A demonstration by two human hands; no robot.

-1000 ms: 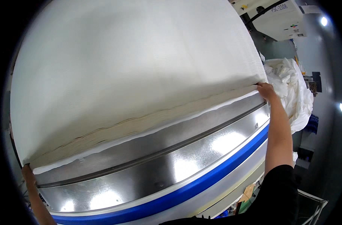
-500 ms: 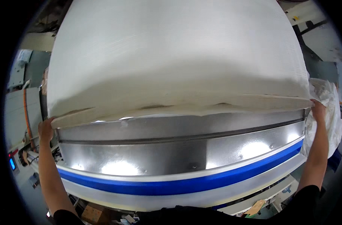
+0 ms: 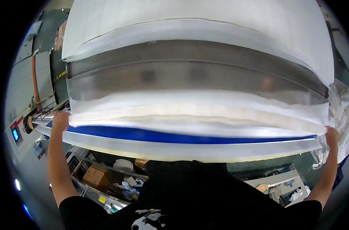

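A long band of white fabric [image 3: 197,112] stretches across the near part of the metal plate [image 3: 174,73]. At its left end my left hand [image 3: 60,120] is closed on the fabric. My right hand [image 3: 332,137] pinches the right end. Blur softens parts of the band. Beyond the bare metal lies a wide white sheet of fabric [image 3: 197,9], its near edge running across the plate. Just nearer than the band, a blue strip [image 3: 121,132] and a pale front rail [image 3: 182,150] border the plate.
Crumpled white plastic film [image 3: 341,115] hangs by my right hand. Left of the plate stands a grey machine with a small lit screen [image 3: 16,133]. Below the rail are a cardboard box [image 3: 96,175], a white bucket [image 3: 123,165] and a pale shelf unit [image 3: 281,182].
Both hands have drawn the fabric edge toward me, down to the blue strip. The band now lies apart from the far sheet, with more metal showing between. My view has tilted toward my body.
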